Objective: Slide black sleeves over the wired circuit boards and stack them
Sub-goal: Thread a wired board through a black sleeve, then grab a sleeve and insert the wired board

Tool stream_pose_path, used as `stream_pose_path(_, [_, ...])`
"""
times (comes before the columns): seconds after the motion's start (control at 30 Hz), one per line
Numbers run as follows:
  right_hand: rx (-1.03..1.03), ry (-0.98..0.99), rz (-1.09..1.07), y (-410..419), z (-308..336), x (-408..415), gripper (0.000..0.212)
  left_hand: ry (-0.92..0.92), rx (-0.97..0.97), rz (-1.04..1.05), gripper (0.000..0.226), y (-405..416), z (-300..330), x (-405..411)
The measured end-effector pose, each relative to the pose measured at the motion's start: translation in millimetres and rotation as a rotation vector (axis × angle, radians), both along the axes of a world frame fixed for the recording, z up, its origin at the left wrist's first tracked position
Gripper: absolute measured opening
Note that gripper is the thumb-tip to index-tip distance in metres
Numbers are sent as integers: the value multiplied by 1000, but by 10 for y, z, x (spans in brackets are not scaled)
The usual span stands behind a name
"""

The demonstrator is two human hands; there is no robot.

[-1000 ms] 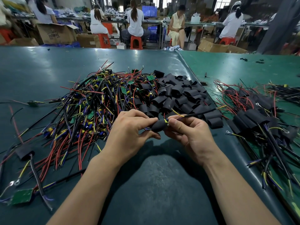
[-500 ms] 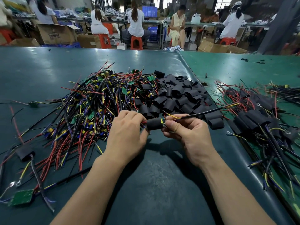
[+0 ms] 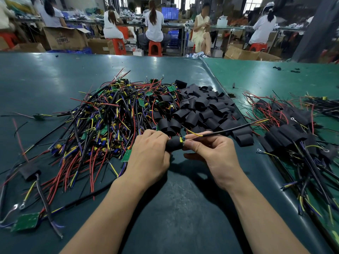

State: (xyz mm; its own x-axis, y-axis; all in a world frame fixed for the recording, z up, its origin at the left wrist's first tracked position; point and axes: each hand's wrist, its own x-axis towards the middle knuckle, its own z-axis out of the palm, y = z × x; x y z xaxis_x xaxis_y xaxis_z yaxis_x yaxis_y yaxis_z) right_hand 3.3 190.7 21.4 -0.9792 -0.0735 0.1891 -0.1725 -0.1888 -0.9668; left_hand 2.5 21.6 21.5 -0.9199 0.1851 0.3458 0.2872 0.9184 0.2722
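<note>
At frame centre, a black sleeve (image 3: 173, 143) is gripped in the curled left hand (image 3: 148, 154), apparently steadied, while the board's wires (image 3: 216, 133) are pinched by the right hand (image 3: 211, 153); finished pieces (image 3: 286, 134) lie stacked at right.

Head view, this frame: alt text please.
Left hand grips a black sleeve while the right hand pinches the wired board's end at its mouth, above a green table piled with wired boards and loose sleeves.
</note>
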Motion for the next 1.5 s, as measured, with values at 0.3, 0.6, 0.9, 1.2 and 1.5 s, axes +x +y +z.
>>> stream_pose_path(0.3, [46, -12, -10, -22, 2, 21, 9, 2, 10, -20, 25, 3, -13, -8])
stream_pose_path(0.6, [-88, -106, 11, -12, 4, -1, 7, 59, 79, -113, 46, -40, 45, 39])
stream_pose_path(0.9, [-78, -97, 17, 49, 36, -14, 11, 80, 348, -225, 52, -47, 150, 78])
stream_pose_path(1.2, [-137, -170, 93, 40, 14, -12, 15, 38, 348, -303, 57, -46, 125, 84])
stream_pose_path(1.5, [-120, -120, 130, 15, -21, -28, 37, 202, 214, -316, 45, -5, 68, 40])
